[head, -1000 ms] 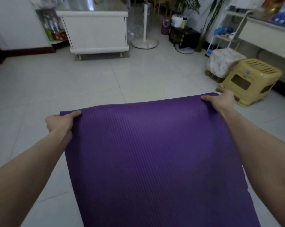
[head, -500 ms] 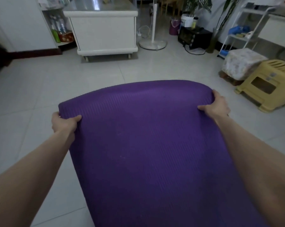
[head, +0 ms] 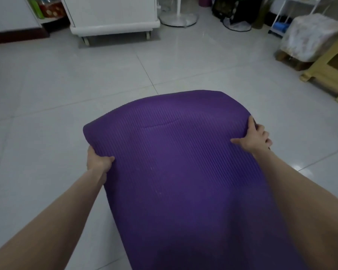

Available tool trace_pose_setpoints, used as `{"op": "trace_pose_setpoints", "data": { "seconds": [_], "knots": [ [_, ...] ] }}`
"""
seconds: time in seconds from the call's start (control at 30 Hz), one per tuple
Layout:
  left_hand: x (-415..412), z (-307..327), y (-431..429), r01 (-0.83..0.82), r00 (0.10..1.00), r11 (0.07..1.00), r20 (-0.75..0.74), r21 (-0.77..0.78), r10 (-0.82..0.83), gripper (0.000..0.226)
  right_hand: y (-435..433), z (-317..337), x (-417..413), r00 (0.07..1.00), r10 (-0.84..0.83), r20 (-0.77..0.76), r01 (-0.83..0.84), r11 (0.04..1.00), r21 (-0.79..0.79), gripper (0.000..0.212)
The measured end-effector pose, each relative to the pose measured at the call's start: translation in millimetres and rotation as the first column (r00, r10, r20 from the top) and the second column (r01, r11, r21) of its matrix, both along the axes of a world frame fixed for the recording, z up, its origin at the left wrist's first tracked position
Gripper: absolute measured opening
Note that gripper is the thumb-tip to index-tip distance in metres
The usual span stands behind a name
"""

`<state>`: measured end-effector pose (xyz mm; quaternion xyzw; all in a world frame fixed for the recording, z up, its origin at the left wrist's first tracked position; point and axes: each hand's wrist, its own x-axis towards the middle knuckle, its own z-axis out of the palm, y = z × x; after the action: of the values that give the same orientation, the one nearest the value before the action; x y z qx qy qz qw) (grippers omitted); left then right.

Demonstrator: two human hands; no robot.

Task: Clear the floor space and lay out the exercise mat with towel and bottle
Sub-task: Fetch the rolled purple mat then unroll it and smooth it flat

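Note:
A ribbed purple exercise mat (head: 183,162) fills the lower middle of the head view, stretching from my body out over the pale tiled floor. Its far end bulges up and curls over away from me. My left hand (head: 98,162) grips the mat's left edge, thumb on top. My right hand (head: 254,137) grips the right edge a little farther out, with the fingers wrapped under. No towel or bottle for the mat shows in view.
A white wheeled cabinet (head: 113,16) stands at the back, a fan base (head: 179,18) to its right. A cloth-covered stool (head: 310,38) and a yellow plastic stool (head: 331,73) sit at the right. Open tiled floor (head: 86,78) lies ahead and to the left.
The mat's far edge, flat and taut a second ago, has billowed up and curled over. Both hands have drawn closer together and toward me, and my view has tilted down.

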<state>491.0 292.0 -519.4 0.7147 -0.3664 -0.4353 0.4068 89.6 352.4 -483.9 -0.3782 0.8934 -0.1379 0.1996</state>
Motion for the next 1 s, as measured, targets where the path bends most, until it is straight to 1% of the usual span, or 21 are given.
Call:
{"op": "trace_pose_setpoints", "data": {
  "seconds": [0.1, 0.23, 0.37, 0.47, 0.57, 0.67, 0.73, 0.8, 0.87, 0.93, 1.0],
  "knots": [
    [-1.5, -18.8, -7.9, 0.030, 1.000, 1.000, 0.009, 0.008, -0.030, 0.073, -5.6, -17.3, -0.9, 0.999, -0.011, -0.041, 0.013, 0.999, 0.040, 0.107],
    [-6.8, -40.0, -9.8, 0.059, 0.998, 0.998, 0.010, -0.015, -0.059, 0.080, -15.3, -33.2, -2.0, 0.999, -0.020, -0.045, 0.021, 0.999, 0.024, 0.110],
    [-6.5, -62.1, -7.9, 0.040, 0.999, 0.999, 0.013, 0.000, -0.040, 0.078, -4.9, -52.5, -3.9, 0.995, 0.008, -0.098, 0.003, 0.994, 0.110, 0.113],
    [-6.2, -79.0, -0.2, 0.077, 0.997, 0.996, 0.020, 0.040, -0.077, 0.080, -0.4, -68.1, -8.9, 0.991, -0.006, -0.136, 0.030, 0.983, 0.178, 0.112],
    [-13.1, -96.5, -5.7, 0.072, 0.995, 0.997, 0.067, 0.020, -0.073, 0.082, -17.7, -81.7, -20.1, 0.989, 0.014, -0.150, 0.019, 0.976, 0.218, 0.112],
    [-18.6, -113.1, -15.2, 0.073, 0.988, 0.994, 0.133, 0.077, -0.083, 0.089, -31.8, -95.1, -25.3, 0.990, 0.005, -0.140, 0.022, 0.981, 0.193, 0.113],
    [-25.3, -120.8, -17.2, 0.005, 0.974, 0.988, 0.224, 0.156, -0.040, 0.101, -39.7, -103.4, -25.6, 0.994, 0.004, -0.107, 0.014, 0.985, 0.170, 0.114],
    [-36.3, -122.6, -18.7, -0.074, 0.935, 0.971, 0.355, 0.228, -0.012, 0.111, -44.1, -110.2, -27.3, 0.998, -0.001, -0.066, 0.012, 0.987, 0.161, 0.115],
    [-43.8, -125.6, -18.1, -0.136, 0.881, 0.967, 0.473, 0.213, 0.020, 0.117, -48.2, -117.1, -27.8, 1.000, 0.014, -0.019, -0.011, 0.987, 0.163, 0.116],
    [-49.7, -129.8, -16.0, -0.125, 0.806, 0.982, 0.592, 0.141, 0.017, 0.116, -51.7, -123.2, -27.0, 0.999, 0.044, -0.009, -0.042, 0.986, 0.162, 0.117],
    [-55.5, -136.5, -16.4, -0.009, 0.690, 0.993, 0.719, 0.114, -0.077, 0.110, -55.5, -132.0, -20.8, 0.995, 0.097, -0.011, -0.094, 0.981, 0.169, 0.117]
  ]
}}
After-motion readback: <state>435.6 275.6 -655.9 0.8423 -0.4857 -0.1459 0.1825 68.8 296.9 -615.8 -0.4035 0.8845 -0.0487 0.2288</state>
